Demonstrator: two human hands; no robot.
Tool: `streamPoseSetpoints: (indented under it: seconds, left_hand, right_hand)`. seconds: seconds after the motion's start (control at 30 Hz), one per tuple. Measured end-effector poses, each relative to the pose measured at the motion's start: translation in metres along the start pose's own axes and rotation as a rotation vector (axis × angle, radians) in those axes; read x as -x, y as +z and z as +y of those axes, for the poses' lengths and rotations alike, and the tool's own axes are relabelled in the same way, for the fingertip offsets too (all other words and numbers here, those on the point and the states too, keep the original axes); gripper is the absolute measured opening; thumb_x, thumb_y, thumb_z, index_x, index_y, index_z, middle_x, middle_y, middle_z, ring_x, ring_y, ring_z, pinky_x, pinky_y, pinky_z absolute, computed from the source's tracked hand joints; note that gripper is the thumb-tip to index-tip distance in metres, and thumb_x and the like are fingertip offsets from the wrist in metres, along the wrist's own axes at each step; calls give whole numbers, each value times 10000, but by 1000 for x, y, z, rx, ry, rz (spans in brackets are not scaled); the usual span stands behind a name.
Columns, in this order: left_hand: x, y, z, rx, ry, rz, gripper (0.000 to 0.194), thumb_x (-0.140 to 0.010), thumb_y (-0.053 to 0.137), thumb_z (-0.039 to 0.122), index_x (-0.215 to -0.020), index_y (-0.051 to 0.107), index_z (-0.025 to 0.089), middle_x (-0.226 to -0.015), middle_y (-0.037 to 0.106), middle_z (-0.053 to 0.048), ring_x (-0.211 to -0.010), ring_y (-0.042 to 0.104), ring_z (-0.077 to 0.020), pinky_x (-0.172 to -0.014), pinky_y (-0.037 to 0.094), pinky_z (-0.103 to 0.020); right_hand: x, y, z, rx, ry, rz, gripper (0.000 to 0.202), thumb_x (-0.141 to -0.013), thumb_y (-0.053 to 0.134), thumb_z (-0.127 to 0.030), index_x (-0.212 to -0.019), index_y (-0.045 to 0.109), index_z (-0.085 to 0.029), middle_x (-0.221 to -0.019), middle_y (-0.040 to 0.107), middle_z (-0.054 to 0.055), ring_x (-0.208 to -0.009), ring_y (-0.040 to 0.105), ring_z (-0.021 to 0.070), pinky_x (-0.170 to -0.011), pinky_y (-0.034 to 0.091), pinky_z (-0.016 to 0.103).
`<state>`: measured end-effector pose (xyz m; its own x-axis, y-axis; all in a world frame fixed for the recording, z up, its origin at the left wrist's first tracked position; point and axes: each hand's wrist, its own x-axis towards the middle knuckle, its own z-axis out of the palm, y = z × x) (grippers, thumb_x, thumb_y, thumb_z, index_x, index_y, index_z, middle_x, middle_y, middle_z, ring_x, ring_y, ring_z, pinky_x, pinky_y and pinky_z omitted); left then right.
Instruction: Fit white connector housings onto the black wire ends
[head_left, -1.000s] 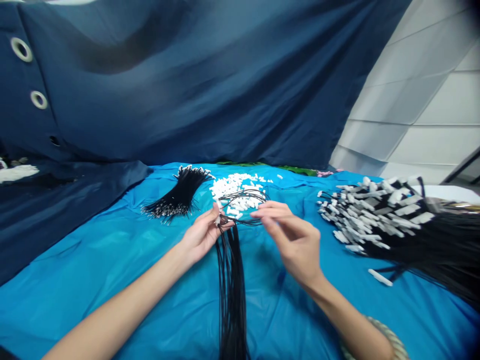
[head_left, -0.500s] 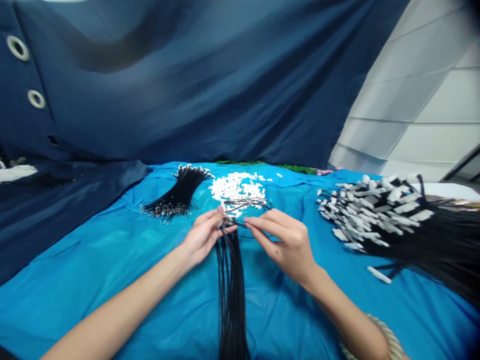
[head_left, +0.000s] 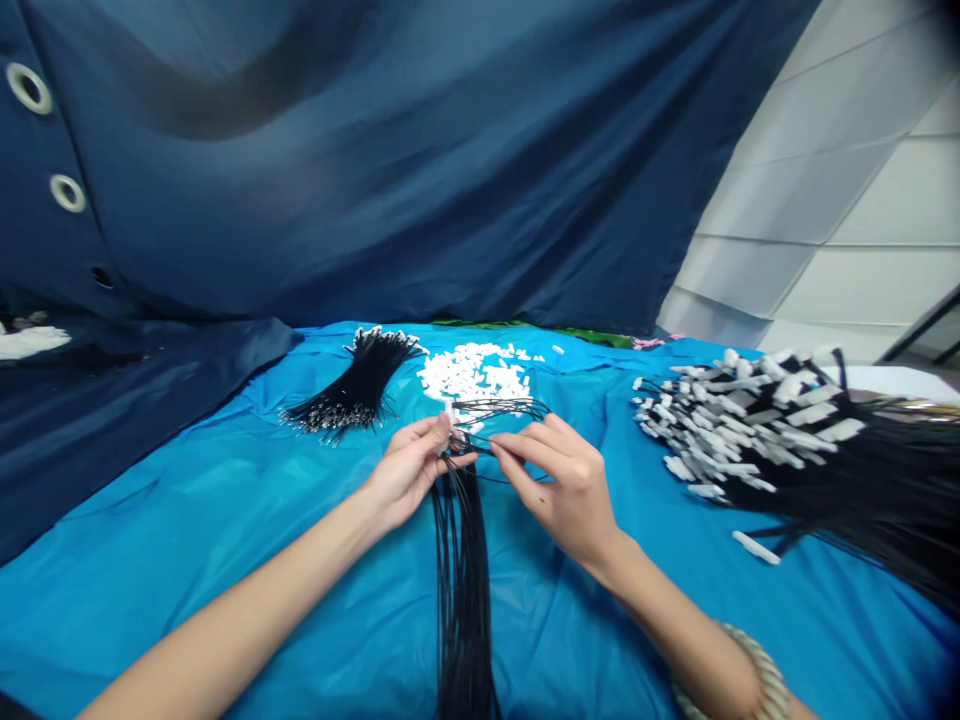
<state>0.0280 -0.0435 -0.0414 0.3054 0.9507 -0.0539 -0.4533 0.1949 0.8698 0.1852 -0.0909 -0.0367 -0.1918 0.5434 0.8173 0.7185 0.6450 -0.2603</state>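
My left hand [head_left: 409, 470] is closed, with thumb and fingers pinching a small white connector [head_left: 450, 410] that has black wires running into it. To its right, my right hand [head_left: 566, 480] pinches a thin black wire [head_left: 480, 449] between thumb and forefinger, its tip close to the connector. Several loose wires [head_left: 502, 405] arc from the connector over toward the right hand's knuckles. Below the hands a long bundle of black wires [head_left: 466, 590] hangs down toward the near edge. Whether the wire's end sits inside the connector is too small to tell.
Behind the hands lies a pile of white connectors [head_left: 469, 370] on the blue sheet [head_left: 300, 560]. A short bundle of black wires [head_left: 364, 375] is at the back left. On the right rests a large heap of black cables [head_left: 847, 480] with white connectors. A dark blue curtain [head_left: 420, 170] hangs behind.
Both hands keep nearly the same place and grip. The right hand has shifted very slightly; the view has moved a little.
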Motion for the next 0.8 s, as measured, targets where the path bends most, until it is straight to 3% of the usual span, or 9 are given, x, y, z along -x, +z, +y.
streamPoseSetpoints:
  seconds: [0.17, 0.8]
  left_hand:
    - [0, 0, 0, 2, 5, 3, 125, -713, 584, 221, -734, 608, 100, -585, 561, -8, -561, 537, -80, -669, 536, -334]
    - [1, -1, 0, -71, 39, -2, 140, -677, 618, 233, -724, 617, 102, -688, 590, -37, -653, 566, -111, -691, 533, -362]
  right_hand:
    - [-1, -1, 0, -4, 8, 9, 139, -805, 490, -189, -814, 627, -164, -639, 571, 14, -581, 431, 120, -581, 366, 265]
    - [-3, -3, -2, -84, 128, 4, 149, -804, 480, -208, -757, 617, -176, -585, 531, -3, -567, 419, 117, -578, 346, 253]
